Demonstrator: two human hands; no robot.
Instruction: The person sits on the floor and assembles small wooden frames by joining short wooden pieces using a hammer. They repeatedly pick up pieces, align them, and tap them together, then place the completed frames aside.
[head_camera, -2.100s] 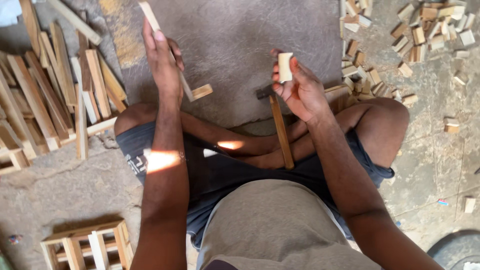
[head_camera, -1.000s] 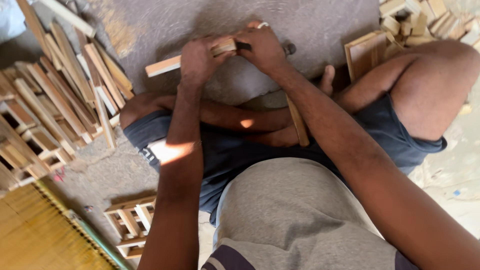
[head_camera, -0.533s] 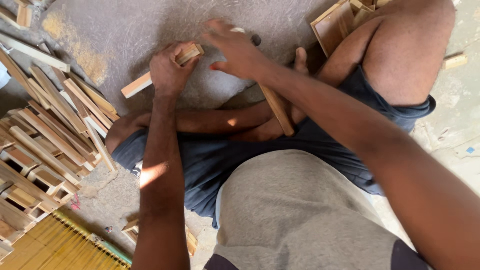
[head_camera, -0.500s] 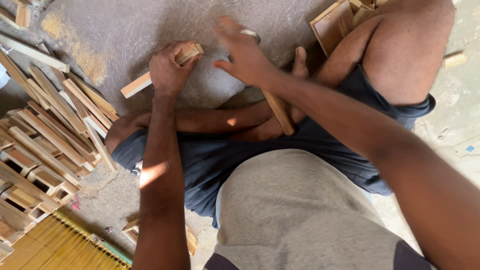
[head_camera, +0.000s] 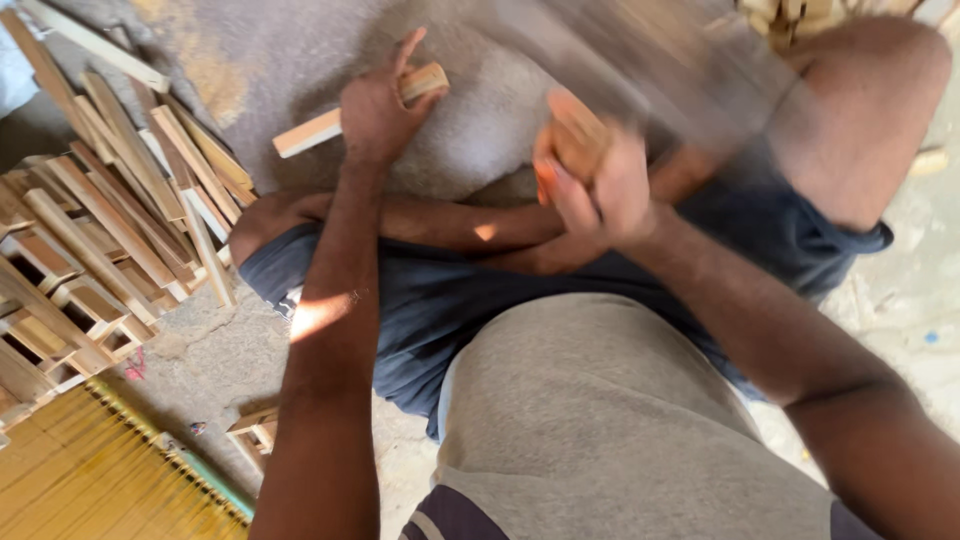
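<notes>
Fingers of the left hand (head_camera: 375, 110) pinch a pale wooden strip (head_camera: 305, 132) flat against the grey floor (head_camera: 470, 150), a short block (head_camera: 424, 80) at its far end; the right hand (head_camera: 590, 180) is clenched around a blurred wooden handle (head_camera: 572, 140). Likely risk: a stray blow landing on those fingers, or the thin, straight-edged strip splitting.

Left hand (head_camera: 372, 112) pins wooden strip (head_camera: 330, 122) to floor; right hand (head_camera: 590, 180) blurred, grips wooden handle (head_camera: 572, 140).
</notes>
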